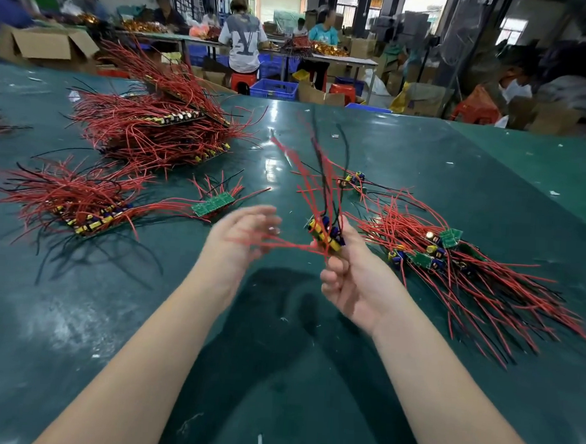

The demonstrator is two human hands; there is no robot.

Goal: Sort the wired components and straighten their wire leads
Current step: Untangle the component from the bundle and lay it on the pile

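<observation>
Nearest, two bare forearms reach out over the green table (308,394). The right hand (352,287) is raised above the table with its fingers clamped on a small board (325,234), yellow and blue parts showing above the thumb. Red and black leads (316,175) fan upward from it, and a few red ones run sideways toward the left hand (246,236). That hand is blurred; its fingers look loosely apart around those sideways leads, but I cannot tell whether they actually pinch them.

The step in hand looks like straightening: one board held fast while the other hand draws along its wires. The next move probably calls for the left fingers to close on the leads near the board and slide outward, then for the board to go onto a sorted pile.

Just right of the held board lies a loose heap (453,266) of boards with tangled leads, likely still unsorted. To the left, a single green board (213,205) lies alone, and beyond it a tidier stack (80,202). Farther back stands the tallest pile (153,124). Past the table edge, other people sit at benches among boxes and blue crates.
</observation>
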